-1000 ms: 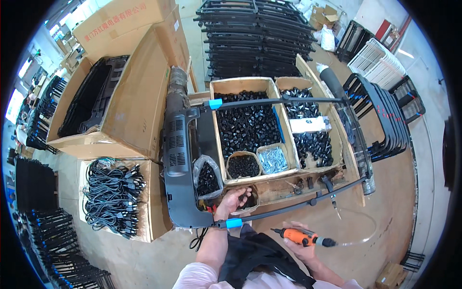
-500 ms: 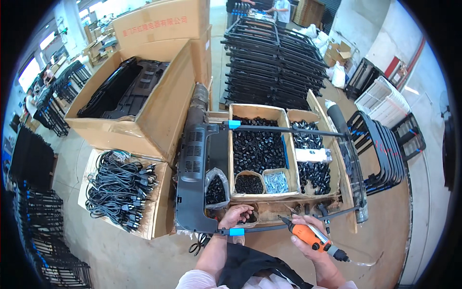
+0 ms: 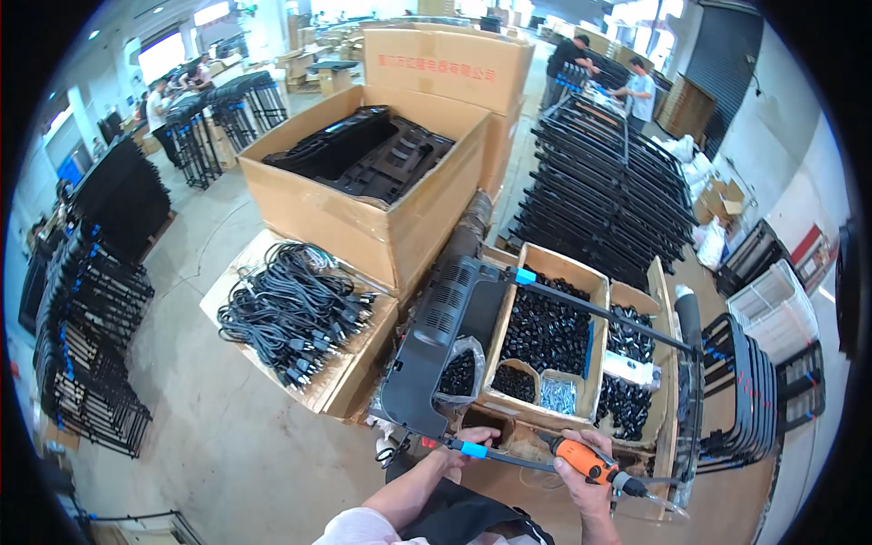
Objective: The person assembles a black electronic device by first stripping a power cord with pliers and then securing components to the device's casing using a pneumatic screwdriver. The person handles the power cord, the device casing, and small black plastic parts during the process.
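My right hand is wrapped round an orange electric screwdriver, its tip pointing left and its cable end lower right. My left hand is by the near blue-taped tube of a black frame, its curled fingers over a small open box. What those fingers hold, if anything, I cannot make out. Fixed to the frame's left end is a black plastic housing with vent slots. Under the frame, a cardboard tray holds black plastic parts, small dark pieces and silver screws.
Bundled black power cords lie on a carton at left. Behind it stands a big carton of black housings. Stacked black frames fill the far right; more frames lean at right. Two people work at the back.
My view has swung left and up, so the bench sits lower right. My left hand stays near the frame's near tube and the small box. The screwdriver remains in my right hand.
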Motion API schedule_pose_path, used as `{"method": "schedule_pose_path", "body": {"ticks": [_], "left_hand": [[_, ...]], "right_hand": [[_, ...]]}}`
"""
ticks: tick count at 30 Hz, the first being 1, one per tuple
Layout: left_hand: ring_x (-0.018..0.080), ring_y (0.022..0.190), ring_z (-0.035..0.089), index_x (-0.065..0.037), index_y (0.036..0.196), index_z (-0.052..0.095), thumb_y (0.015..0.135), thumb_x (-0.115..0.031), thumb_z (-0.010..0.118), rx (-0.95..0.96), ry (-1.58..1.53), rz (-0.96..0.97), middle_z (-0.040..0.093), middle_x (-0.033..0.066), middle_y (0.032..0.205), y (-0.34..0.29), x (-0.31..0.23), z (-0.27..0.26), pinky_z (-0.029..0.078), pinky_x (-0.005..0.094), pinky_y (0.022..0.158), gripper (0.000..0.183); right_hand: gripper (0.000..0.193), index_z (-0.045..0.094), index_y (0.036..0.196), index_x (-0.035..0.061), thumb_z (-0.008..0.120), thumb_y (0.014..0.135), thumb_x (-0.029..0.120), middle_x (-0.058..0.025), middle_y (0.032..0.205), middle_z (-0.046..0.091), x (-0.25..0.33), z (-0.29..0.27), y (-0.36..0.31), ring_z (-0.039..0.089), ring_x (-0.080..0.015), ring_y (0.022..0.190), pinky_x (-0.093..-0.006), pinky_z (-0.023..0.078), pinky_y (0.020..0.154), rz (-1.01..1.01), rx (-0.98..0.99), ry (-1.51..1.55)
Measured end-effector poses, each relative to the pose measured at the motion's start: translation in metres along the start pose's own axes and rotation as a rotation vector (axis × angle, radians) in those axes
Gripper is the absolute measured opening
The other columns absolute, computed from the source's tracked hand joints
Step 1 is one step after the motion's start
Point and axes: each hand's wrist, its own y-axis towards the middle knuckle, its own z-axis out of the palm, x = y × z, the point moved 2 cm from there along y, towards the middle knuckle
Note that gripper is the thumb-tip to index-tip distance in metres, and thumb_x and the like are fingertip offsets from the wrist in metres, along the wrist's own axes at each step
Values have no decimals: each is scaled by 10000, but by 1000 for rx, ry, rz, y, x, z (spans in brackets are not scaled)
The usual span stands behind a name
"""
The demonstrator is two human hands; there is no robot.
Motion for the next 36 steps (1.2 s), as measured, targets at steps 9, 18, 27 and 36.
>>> {"method": "schedule_pose_path", "body": {"ticks": [9,18,27,36], "left_hand": [[65,626,537,-38,1231,632,1137,-247,534,-266,-25,-52,636,-24,864,-155,-6,22,438,210,537,250],[38,590,412,-100,1095,669,1112,-387,579,-381,-325,276,541,-85,787,-178,-87,80,320,204,462,301],[65,621,427,-94,1107,620,1110,-343,587,-294,-616,396,530,-43,815,-121,-171,91,318,203,472,251],[79,675,490,-73,1167,628,1110,-314,586,-172,-770,213,569,-22,848,-77,-212,65,379,209,521,252]], "right_hand": [[588,519,1369,7,822,869,79,-200,1273,691,-6,20,14,677,-253,1160,-419,550,1043,17,129,231],[642,439,1422,3,776,878,57,-214,1305,670,6,71,51,632,-264,1196,-430,463,1117,-93,283,426],[483,532,1321,-1,749,898,86,-161,1279,640,32,120,97,619,-253,1184,-405,487,1076,-211,352,266],[500,552,1312,12,784,868,26,-180,1273,684,24,145,147,664,-267,1200,-423,511,1092,-26,232,167]]}}
